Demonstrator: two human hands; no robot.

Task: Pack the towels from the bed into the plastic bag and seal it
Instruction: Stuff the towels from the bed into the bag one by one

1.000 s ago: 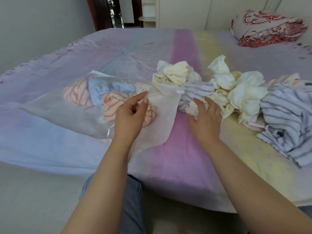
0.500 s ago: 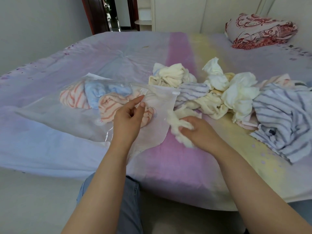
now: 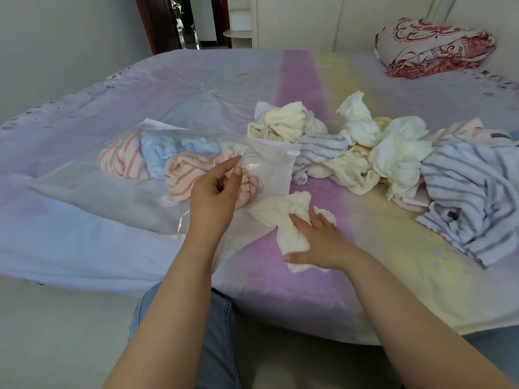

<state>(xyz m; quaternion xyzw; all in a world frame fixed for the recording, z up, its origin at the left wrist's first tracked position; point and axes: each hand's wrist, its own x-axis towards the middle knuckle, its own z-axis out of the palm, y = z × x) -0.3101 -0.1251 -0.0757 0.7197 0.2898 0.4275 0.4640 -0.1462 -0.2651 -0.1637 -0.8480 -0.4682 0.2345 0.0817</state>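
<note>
Since the right hand (image 3: 317, 240) pulled a cream towel (image 3: 283, 217) from the pile 1 second ago, its grip clenches it beside the plastic bag (image 3: 84, 186), whose mouth the left hand (image 3: 214, 195) pinches open, ready for loading.

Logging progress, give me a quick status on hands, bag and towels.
Left hand pinches plastic bag mouth. Right hand grips cream towel beside the opening. Towel pile unpacked. Nothing in the way.

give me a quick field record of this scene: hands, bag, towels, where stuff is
left hand: left hand pinches the plastic bag's open edge
right hand: right hand grips a cream towel beside the bag mouth
plastic bag: plastic bag lies flat on the bed, unsealed
in bag: orange-striped towels, blue towel
unpacked: loose towel pile to the right
far corner: patterned pillow
</note>
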